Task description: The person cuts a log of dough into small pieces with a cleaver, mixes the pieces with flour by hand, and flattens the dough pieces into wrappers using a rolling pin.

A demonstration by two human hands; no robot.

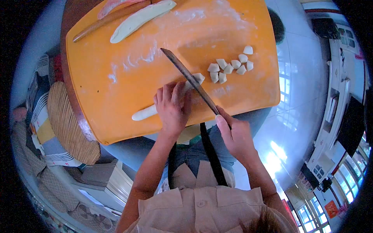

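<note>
A white dough roll (144,113) lies slantwise on the orange board (116,93). My left hand (173,104) is closed over its middle, fingers curled on top. In my right hand (234,134) is the handle of a kitchen knife (190,79). The blade crosses the dough near its right end, where a short dough end (199,78) shows beyond the edge. Whether the blade has cut through I cannot tell. Right of the knife lie several cut dough pieces (228,69) in a loose group.
A longer, thicker dough roll (142,22) lies at the far left of the board, beside a wooden rolling pin (99,25) and a pinkish plastic bag (112,7). Flour streaks the board. A round woven mat (68,120) stands at the left, below the table edge.
</note>
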